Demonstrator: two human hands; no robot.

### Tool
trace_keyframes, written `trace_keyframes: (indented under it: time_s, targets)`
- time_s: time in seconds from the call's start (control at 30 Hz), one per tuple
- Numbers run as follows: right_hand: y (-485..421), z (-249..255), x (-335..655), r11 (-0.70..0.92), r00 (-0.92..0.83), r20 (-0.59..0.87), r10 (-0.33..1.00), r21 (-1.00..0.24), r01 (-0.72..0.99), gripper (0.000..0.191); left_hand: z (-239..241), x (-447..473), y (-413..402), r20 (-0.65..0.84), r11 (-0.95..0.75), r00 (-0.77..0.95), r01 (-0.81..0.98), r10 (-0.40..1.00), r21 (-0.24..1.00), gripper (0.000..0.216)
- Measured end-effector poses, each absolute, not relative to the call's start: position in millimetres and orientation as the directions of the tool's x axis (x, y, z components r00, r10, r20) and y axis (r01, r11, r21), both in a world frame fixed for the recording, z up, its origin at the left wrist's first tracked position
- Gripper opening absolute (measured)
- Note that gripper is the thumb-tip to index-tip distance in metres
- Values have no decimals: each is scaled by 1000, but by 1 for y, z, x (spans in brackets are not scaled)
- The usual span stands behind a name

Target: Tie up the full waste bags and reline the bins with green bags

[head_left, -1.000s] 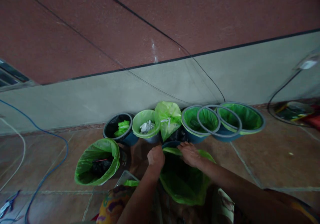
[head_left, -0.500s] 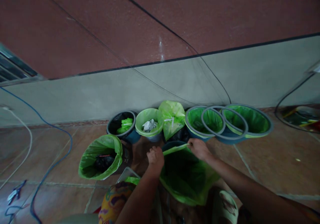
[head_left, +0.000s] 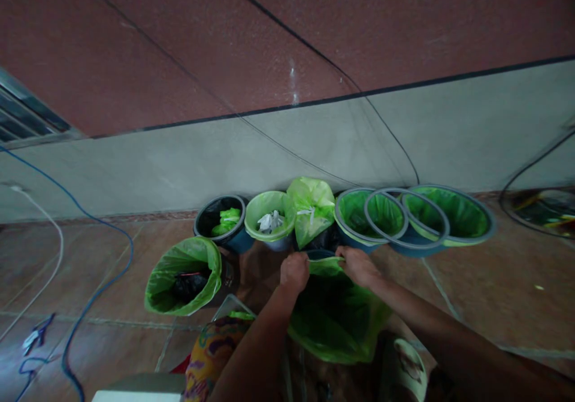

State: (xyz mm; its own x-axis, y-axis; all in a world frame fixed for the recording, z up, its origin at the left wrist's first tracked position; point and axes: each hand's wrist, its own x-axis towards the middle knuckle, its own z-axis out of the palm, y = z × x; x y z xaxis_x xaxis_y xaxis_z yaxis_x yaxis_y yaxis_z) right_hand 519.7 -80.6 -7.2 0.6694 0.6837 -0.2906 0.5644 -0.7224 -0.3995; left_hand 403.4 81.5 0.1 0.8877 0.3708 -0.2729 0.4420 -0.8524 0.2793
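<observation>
A green trash bag [head_left: 336, 324] hangs wide open in front of me. Its far edge is pinched by my left hand [head_left: 295, 272] and my right hand [head_left: 357, 266], a short span of rim stretched between them. Fingers of both hands are closed on the plastic. The bag sits in or over a dark blue bin [head_left: 318, 253], of which only a bit of the far rim shows; the rest is covered. Just beyond my hands, a tied-looking light green bag [head_left: 311, 207] stands on a black one.
Lined bins stand along the wall: a black-lined bin [head_left: 211, 216], a light green-lined bin [head_left: 258, 210] with white scraps, and green-lined bins [head_left: 469, 213] at right. A loose grey ring [head_left: 445, 225] leans there. At left are another lined bin [head_left: 157, 270] and a blue cable [head_left: 96, 294].
My left hand has moved right along the bag's far edge, closer to my right hand. My right hand stays in nearly the same place. The view has shifted slightly.
</observation>
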Motion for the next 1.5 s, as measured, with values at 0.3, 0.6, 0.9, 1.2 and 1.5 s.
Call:
trace_keyframes:
  time_s: [0.3, 0.6, 0.9, 1.2, 1.5]
  targets:
    - [-72, -9, 513, -685, 625, -304, 719, -464, 562, 38, 0, 404, 78, -266, -844, 905, 410, 331, 344, 21]
    - [-79, -15, 532, -741, 711, -294, 638, -486, 464, 20, -5, 402, 86, -344, -808, 864, 479, 367, 343, 24]
    - [-91, -44, 541, -733, 678, -415, 606, -621, 276, 24, -24, 401, 118, -458, -571, 752, 659, 474, 490, 25]
    - [-61, -69, 558, -790, 759, -368, 537, -534, 301, 28, -51, 412, 126, -441, -474, 627, 777, 642, 414, 29]
    - [-52, -93, 572, -790, 768, -397, 503, -572, 222, 25, -70, 418, 133, -445, -485, 601, 799, 663, 356, 29]
